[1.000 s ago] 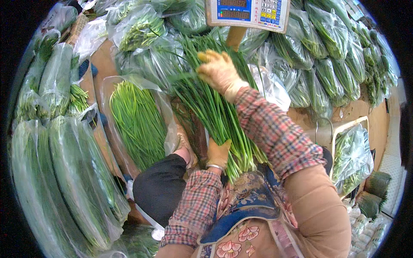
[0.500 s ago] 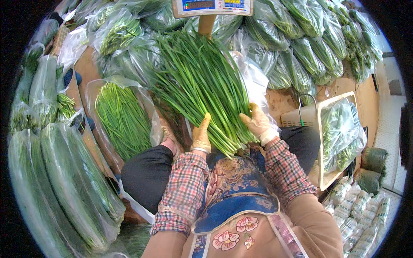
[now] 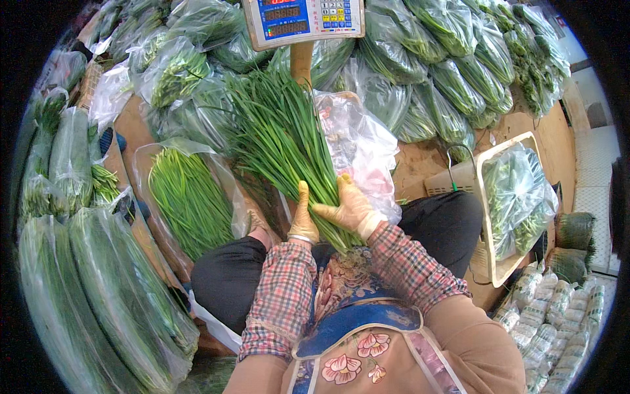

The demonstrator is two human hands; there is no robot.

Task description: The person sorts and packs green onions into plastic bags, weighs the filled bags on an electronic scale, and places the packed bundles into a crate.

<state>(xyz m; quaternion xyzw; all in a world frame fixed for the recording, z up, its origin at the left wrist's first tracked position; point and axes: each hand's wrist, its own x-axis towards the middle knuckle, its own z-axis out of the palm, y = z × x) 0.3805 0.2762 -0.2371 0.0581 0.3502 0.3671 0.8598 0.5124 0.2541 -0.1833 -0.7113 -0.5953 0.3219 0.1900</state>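
A bundle of long green garlic chives (image 3: pixel 282 131) lies slanted in front of me, leaf tips far and to the left, pale stem ends over my lap. My left hand (image 3: pixel 304 213), in a yellowish glove, grips its left side near the stems, thumb pointing up. From the right, my gloved right hand (image 3: pixel 351 207) is wrapped round the same stems, its thumb across the top. The fingers under the bundle are hidden. Just beyond my right hand lies a crumpled clear plastic bag (image 3: pixel 357 138), with white and reddish patches, partly behind the leaves.
A scale display (image 3: pixel 305 23) stands on a post at the far middle. Left of my knee, an open bag holds more chives (image 3: pixel 190 203). Bagged greens (image 3: pixel 446 72) are piled along the back; long bags (image 3: pixel 125 289) fill the left. A cream basket (image 3: pixel 489 217) sits right, beside white-wrapped bundles (image 3: pixel 545 322).
My right hand has moved left toward my left hand, and the fanned chives are squeezed into a narrower bundle. More of the plastic bag behind now shows. The view has tilted slightly.
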